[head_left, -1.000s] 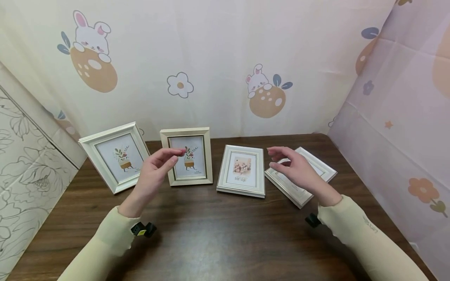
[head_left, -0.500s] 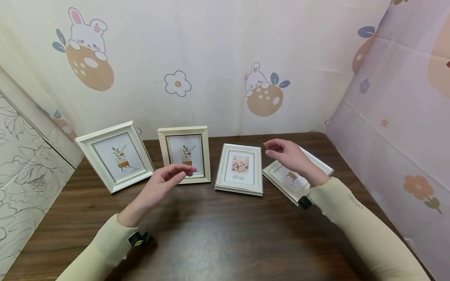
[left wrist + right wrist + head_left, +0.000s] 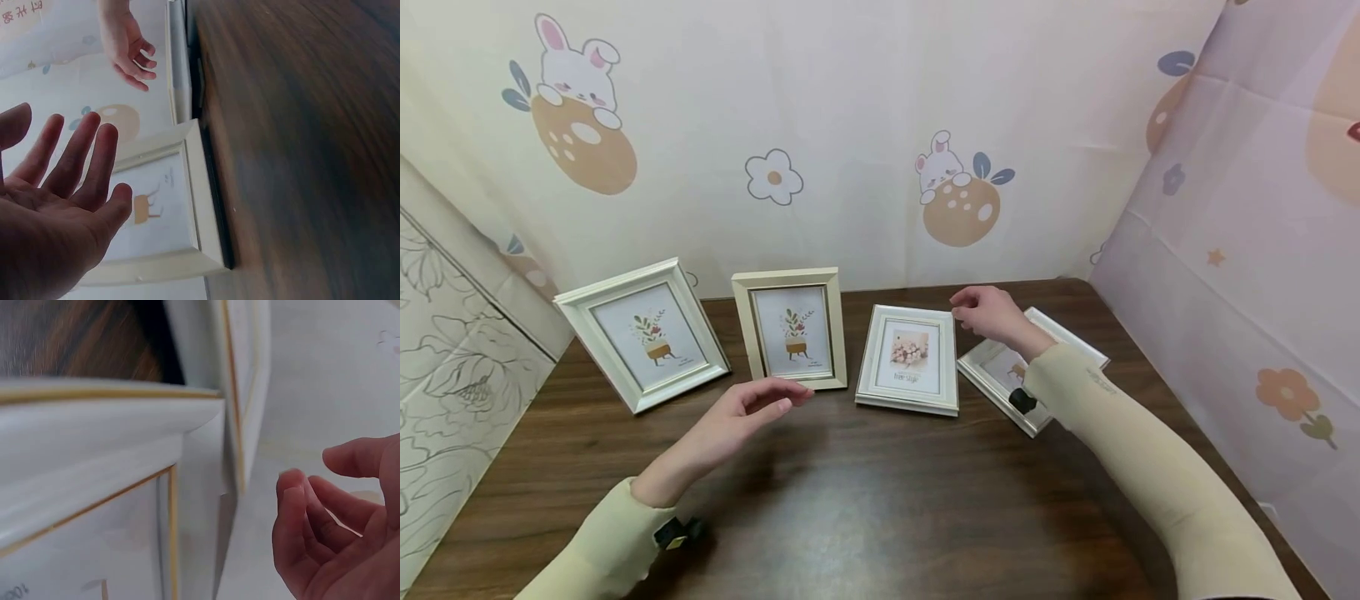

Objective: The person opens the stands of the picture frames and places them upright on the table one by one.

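Note:
Four-sided picture frames stand in a row in the head view. The leftmost, a white frame (image 3: 651, 337), leans tilted, and a cream frame (image 3: 793, 329) stands upright beside it. A white frame with a flower picture (image 3: 906, 358) follows, then another pale frame (image 3: 1000, 371), partly hidden by the right sleeve. My left hand (image 3: 737, 421) hovers in front of the cream frame's lower edge, fingers loosely extended and holding nothing. My right hand (image 3: 996, 315) hangs near the flower-picture frame's upper right corner. Its fingers bend with nothing between them, thumb apart in the right wrist view.
The frames stand on a dark wooden table (image 3: 880, 500). Behind it hangs a pale curtain (image 3: 850, 100) with rabbit prints, and a similar cloth (image 3: 1225, 250) closes the right side. Small black wrist devices sit at both cuffs.
My left hand has moved down, off the cream frame's picture. My right hand has shifted left and up toward the flower-picture frame's corner. The frames keep their places.

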The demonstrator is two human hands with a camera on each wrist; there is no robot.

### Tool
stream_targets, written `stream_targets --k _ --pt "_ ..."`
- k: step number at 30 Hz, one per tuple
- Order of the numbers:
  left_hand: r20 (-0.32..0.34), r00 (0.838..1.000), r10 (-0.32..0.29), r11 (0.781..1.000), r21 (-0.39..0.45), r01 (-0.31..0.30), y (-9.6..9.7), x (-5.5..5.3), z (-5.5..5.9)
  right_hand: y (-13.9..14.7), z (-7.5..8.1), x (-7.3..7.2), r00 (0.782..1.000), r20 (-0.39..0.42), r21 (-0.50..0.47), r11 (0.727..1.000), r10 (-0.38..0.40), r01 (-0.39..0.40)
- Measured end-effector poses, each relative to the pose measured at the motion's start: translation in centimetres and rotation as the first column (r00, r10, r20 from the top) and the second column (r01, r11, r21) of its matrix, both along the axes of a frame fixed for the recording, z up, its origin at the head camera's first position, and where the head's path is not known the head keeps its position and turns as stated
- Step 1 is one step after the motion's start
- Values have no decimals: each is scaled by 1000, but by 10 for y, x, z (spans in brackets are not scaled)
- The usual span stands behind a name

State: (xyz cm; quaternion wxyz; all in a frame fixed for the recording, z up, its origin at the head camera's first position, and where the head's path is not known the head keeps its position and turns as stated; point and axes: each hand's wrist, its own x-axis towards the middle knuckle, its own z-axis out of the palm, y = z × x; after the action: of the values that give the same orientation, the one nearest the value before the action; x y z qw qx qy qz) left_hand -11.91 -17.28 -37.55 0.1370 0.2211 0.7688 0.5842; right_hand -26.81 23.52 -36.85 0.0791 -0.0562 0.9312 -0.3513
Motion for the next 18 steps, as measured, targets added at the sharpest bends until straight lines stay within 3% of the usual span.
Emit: stream_targets --k 6,13,18 --pt "29 999 -14 999 -48 15 -8 2 -5 -1 -10 -17 999 4 75 996 -50 50" --pt "49 994 -101 991 -83 104 -9 2 -12 -7 -14 -25 994 53 152 984 -97 88" --pt "35 987 -155 978 -138 158 -7 2 -17 -10 -16 -28 991 40 178 977 -126 117"
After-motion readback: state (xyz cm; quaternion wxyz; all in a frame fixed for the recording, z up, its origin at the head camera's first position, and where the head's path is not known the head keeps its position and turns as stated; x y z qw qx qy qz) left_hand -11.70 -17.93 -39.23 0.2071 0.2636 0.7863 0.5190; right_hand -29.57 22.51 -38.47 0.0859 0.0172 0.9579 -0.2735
